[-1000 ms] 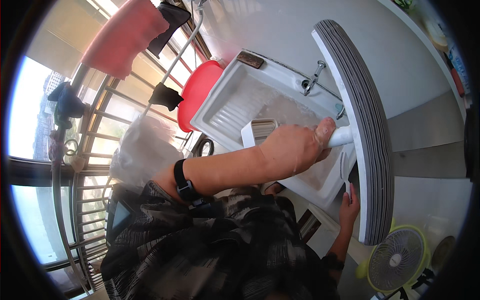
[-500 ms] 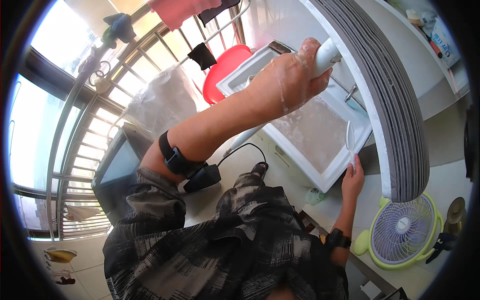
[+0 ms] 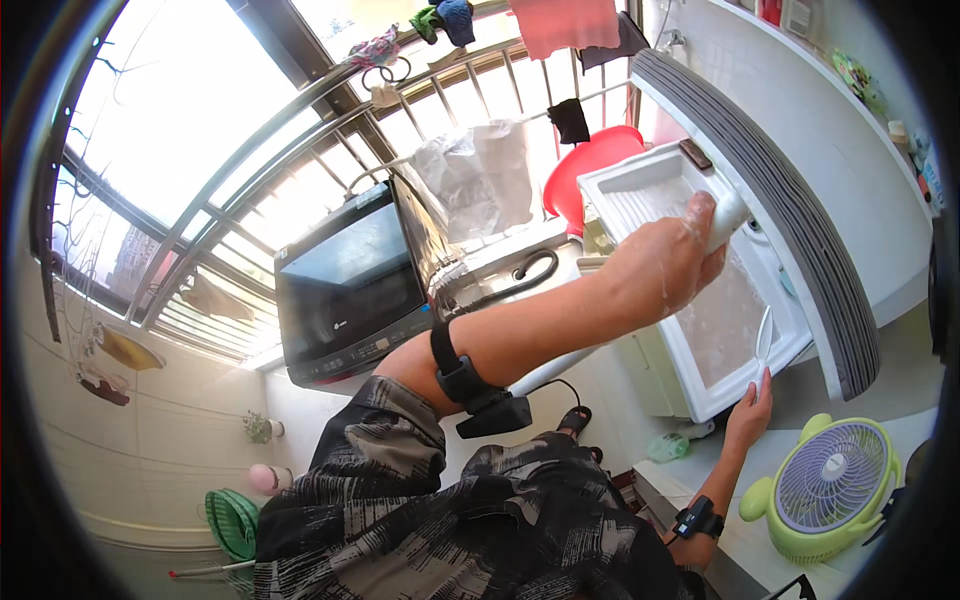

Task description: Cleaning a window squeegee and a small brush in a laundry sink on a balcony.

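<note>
Over one white sink point(image 3: 700, 330), left hand point(image 3: 665, 270) grips a white handle point(image 3: 728, 212); right hand point(image 3: 748, 415) perhaps touches its rim.

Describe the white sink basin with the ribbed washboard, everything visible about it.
The white sink basin looks like glazed ceramic or plastic, a rectangular tub with thick rounded rims. One end slopes as a ribbed washboard; the deeper end looks wet and cloudy. It sits by the window railing, a red basin behind it. The left hand reaches over it gripping a white handle; the right hand touches its near rim, holding a slim white utensil.
</note>
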Demonstrator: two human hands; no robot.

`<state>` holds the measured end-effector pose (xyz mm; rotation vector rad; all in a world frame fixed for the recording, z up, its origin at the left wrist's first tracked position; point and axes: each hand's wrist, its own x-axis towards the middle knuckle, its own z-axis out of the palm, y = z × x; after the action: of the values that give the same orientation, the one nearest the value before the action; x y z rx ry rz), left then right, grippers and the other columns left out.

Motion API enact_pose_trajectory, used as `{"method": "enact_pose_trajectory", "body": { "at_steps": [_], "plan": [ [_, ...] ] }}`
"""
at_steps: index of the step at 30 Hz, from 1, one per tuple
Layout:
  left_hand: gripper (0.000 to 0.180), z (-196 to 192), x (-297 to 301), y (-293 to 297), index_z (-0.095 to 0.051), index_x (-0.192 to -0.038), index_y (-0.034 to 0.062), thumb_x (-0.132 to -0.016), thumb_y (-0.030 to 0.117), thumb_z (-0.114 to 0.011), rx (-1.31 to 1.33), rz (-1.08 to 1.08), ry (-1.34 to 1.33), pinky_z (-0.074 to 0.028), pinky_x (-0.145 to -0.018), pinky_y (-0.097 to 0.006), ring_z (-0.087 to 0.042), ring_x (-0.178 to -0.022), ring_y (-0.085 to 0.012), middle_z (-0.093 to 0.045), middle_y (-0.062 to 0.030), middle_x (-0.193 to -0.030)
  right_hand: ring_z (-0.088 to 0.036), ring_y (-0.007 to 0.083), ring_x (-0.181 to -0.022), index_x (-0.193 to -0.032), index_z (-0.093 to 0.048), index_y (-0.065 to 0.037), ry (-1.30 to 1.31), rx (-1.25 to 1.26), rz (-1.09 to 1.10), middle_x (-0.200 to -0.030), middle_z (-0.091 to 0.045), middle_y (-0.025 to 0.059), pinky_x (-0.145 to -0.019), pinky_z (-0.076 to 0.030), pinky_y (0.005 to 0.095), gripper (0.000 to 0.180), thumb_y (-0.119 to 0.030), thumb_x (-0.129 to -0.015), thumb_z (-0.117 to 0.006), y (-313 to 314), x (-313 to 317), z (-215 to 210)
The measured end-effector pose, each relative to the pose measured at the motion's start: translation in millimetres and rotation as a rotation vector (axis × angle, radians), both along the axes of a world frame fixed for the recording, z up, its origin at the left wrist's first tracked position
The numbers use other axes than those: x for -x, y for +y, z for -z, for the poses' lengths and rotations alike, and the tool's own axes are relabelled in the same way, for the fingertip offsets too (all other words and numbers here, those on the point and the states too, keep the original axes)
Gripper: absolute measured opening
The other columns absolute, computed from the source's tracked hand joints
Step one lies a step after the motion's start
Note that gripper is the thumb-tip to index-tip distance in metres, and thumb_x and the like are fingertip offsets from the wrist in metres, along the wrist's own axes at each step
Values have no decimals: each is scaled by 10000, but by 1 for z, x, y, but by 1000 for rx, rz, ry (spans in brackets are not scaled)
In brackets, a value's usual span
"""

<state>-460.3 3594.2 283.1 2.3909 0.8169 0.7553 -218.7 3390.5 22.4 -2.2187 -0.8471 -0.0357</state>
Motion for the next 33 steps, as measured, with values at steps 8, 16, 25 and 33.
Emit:
{"method": "enact_pose_trajectory", "body": {
  "at_steps": [8,16,25,33],
  "plan": [
    [386,59,-29,-34,-447,-1248,-56,-937,159,-524,126,77,221,-511,-593,-493,-665,-676,-397,-655,-209,-725,-597,407,-1046,-1404,-504,-81,-40,-6,-182,-1190,-604,240,-883,-479,440,420,-80,-984,-515,8,8,12],
    [332,81,-67,-31,-478,-1273,-15,-977,112,-397,55,221,410,-547,-699,-483,-701,-844,-385,-695,-228,-905,-601,399,-968,-1376,-533,-86,-91,50,-149,-1069,-620,212,-834,-481,451,426,-86,-951,-554,-17,-1,41],
    [446,87,-134,6,-437,-1370,-1,-966,180,-492,102,118,572,-577,-705,-428,-724,-882,-332,-717,-171,-1003,-613,382,-934,-1348,-555,-119,60,221,-84,-1014,-614,187,-791,-497,467,422,-138,-927,-578,-18,17,31],
    [294,121,-162,54,-524,-1230,42,-1002,209,-441,152,189,708,-558,-713,-448,-707,-885,-337,-710,-154,-968,-620,364,-922,-1335,-569,-137,48,305,15,-996,-616,167,-784,-501,459,410,-162,-927,-596,-1,10,26]
  ]
}}
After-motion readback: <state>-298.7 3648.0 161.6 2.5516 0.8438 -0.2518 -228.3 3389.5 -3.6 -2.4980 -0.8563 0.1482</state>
